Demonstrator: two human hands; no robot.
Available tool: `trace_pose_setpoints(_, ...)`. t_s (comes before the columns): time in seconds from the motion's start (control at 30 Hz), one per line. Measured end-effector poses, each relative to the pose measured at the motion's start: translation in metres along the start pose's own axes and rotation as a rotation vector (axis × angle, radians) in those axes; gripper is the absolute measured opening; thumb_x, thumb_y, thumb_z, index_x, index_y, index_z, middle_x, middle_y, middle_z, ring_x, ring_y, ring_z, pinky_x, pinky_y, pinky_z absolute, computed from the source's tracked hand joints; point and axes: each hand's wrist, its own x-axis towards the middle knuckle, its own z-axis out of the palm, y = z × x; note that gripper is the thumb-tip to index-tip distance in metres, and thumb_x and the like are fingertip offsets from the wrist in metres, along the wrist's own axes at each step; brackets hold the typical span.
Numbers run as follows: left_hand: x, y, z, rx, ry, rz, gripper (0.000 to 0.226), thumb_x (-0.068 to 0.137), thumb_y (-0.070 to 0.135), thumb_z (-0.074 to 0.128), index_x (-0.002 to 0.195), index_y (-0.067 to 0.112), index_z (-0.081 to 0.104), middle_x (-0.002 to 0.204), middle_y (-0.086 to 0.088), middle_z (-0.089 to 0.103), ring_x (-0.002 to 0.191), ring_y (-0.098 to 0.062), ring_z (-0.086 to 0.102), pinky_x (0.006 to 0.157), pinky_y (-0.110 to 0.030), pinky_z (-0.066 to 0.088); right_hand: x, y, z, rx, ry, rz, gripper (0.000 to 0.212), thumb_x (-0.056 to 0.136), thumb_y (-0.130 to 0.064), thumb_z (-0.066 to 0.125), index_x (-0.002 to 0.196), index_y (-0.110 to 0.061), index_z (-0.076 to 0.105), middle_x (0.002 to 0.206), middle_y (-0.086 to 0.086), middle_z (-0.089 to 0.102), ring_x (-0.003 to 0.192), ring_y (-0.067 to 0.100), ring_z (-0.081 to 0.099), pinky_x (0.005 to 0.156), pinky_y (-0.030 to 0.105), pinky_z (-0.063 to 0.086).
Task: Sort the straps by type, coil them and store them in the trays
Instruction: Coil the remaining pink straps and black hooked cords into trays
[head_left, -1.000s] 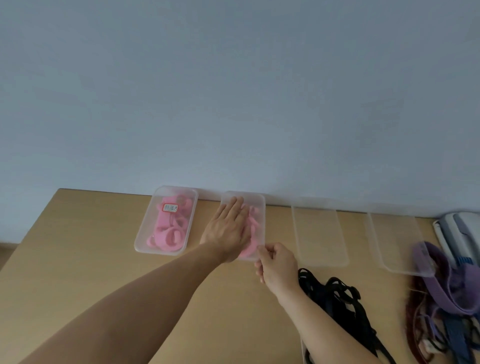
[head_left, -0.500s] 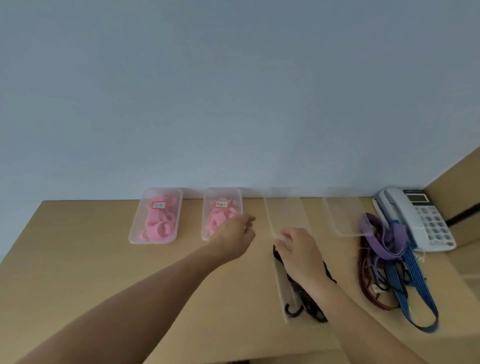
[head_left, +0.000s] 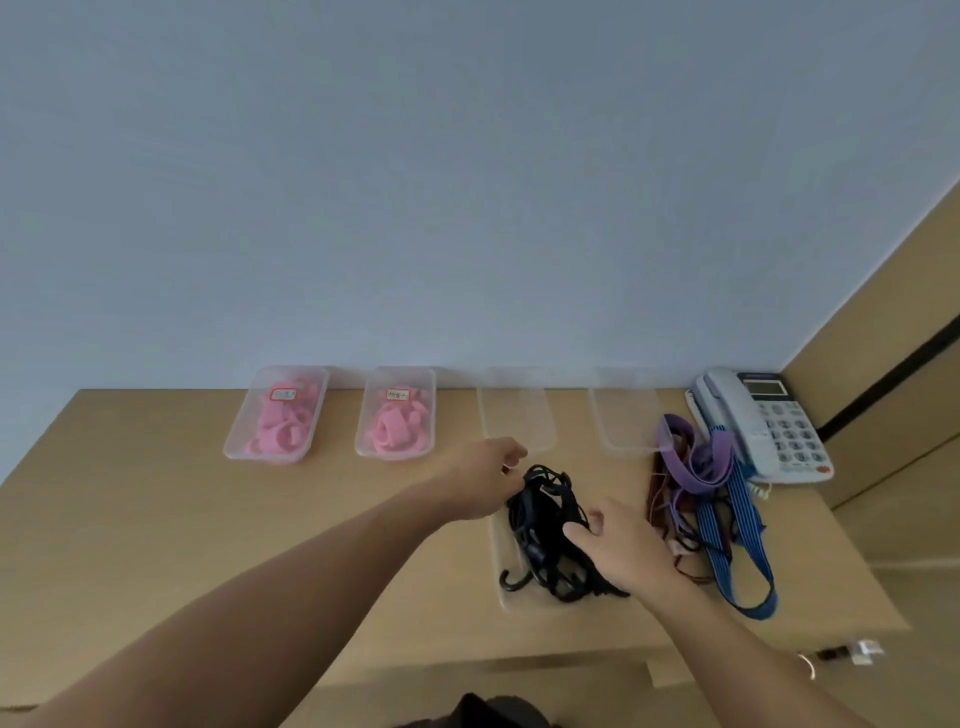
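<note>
A tangled bundle of black straps (head_left: 543, 525) with hooks lies in a clear tray (head_left: 497, 566) near the table's front. My left hand (head_left: 480, 480) grips the bundle's far left edge with curled fingers. My right hand (head_left: 621, 548) pinches the bundle from the right. Against the wall stand two trays of coiled pink straps (head_left: 278, 418) (head_left: 396, 418) and two empty clear trays (head_left: 517, 410) (head_left: 623, 413). A loose heap of purple, blue striped and brown straps (head_left: 701, 488) lies to the right.
A white desk phone (head_left: 763, 421) sits at the back right corner, touching the strap heap. A wooden panel rises on the right. The table's front edge runs just below the black bundle's tray.
Both hands left the second pink tray and moved right and toward me, onto the black bundle. The view swung right, showing the phone and the whole strap heap.
</note>
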Motion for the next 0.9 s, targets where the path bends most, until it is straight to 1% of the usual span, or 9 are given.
trace_pose_setpoints(0.07,0.0,0.009,0.007,-0.001,0.014,-0.028,0.043,0.094,0.019,0.053,0.136,0.016,0.054,0.133,-0.002,0.061,0.116,-0.017,0.059,0.098,-0.026,0.045,0.003,0.006,0.003,-0.005,-0.036,-0.04,0.028,0.089,-0.056,0.055,0.104,-0.031,0.053,0.096,-0.012,0.056,0.086,0.008,0.054,0.066,0.024,0.039)
trace_pose_setpoints(0.13,-0.001,0.017,0.015,-0.004,0.032,-0.06,0.043,0.093,0.016,0.054,0.136,0.014,0.054,0.133,-0.003,0.061,0.117,-0.019,0.059,0.097,-0.025,0.044,0.008,0.011,0.007,0.001,-0.065,-0.065,0.046,0.09,-0.055,0.054,0.126,-0.025,0.054,0.104,-0.01,0.057,0.096,0.011,0.056,0.074,0.026,0.04)
trace_pose_setpoints(0.2,-0.004,0.024,0.025,-0.008,0.049,-0.103,0.042,0.092,0.015,0.054,0.134,0.013,0.055,0.131,-0.003,0.062,0.116,-0.02,0.059,0.097,-0.025,0.044,0.014,0.014,0.011,0.002,-0.096,-0.092,0.049,0.091,-0.054,0.052,0.128,-0.022,0.054,0.102,-0.012,0.057,0.095,0.011,0.056,0.074,0.026,0.041)
trace_pose_setpoints(0.37,-0.014,0.027,0.04,-0.027,0.074,-0.186,0.03,0.09,0.014,0.055,0.119,0.01,0.063,0.116,-0.009,0.066,0.105,-0.027,0.061,0.095,-0.039,0.05,0.025,0.016,0.01,0.007,-0.134,-0.128,0.021,0.092,-0.049,0.053,0.085,-0.029,0.055,0.083,-0.011,0.059,0.074,0.006,0.052,0.058,0.025,0.037)
trace_pose_setpoints(0.47,-0.019,0.029,0.041,-0.021,0.095,-0.206,0.028,0.091,0.017,0.057,0.117,0.011,0.065,0.114,-0.008,0.068,0.102,-0.026,0.062,0.092,-0.037,0.051,0.025,0.014,0.005,0.223,-0.147,-0.102,0.021,0.088,-0.038,0.06,0.076,-0.021,0.057,0.075,-0.008,0.06,0.069,0.011,0.054,0.057,0.026,0.036)
trace_pose_setpoints(0.57,-0.022,0.027,0.033,-0.063,0.107,-0.229,0.032,0.093,0.021,0.059,0.123,0.014,0.063,0.12,-0.003,0.066,0.105,-0.019,0.061,0.091,-0.029,0.049,0.017,-0.002,-0.02,0.627,-0.166,-0.091,0.024,0.083,-0.022,0.062,0.062,-0.009,0.063,0.063,0.004,0.057,0.063,0.018,0.051,0.065,0.033,0.038)
trace_pose_setpoints(0.67,-0.022,0.025,0.022,-0.127,0.096,-0.245,0.046,0.091,0.024,0.06,0.136,0.016,0.052,0.132,-0.002,0.059,0.113,-0.016,0.057,0.096,-0.028,0.047,0.007,-0.022,-0.054,0.995,-0.223,-0.13,0.028,0.088,-0.011,0.051,0.074,0.008,0.067,0.067,0.014,0.068,0.058,0.019,0.057,0.058,0.03,0.046)
trace_pose_setpoints(0.77,-0.021,0.03,0.01,-0.175,0.06,-0.203,0.062,0.086,0.026,0.067,0.144,0.021,0.043,0.137,0.0,0.053,0.112,-0.014,0.057,0.089,-0.024,0.048,-0.004,-0.043,-0.086,1.092,-0.273,-0.235,0.02,0.091,-0.009,0.047,0.076,0.0,0.058,0.061,0.012,0.06,0.051,0.019,0.049,0.047,0.029,0.038)
trace_pose_setpoints(0.9,-0.017,0.038,-0.003,-0.252,-0.043,-0.107,0.077,0.076,0.028,0.078,0.144,0.035,0.041,0.141,0.007,0.047,0.123,-0.014,0.049,0.089,-0.027,0.048,-0.02,-0.067,-0.115,1.031,-0.228,-0.406,0.024,0.09,-0.01,0.046,0.066,-0.006,0.046,0.051,0.007,0.046,0.048,0.02,0.034,0.048,0.031,0.027)
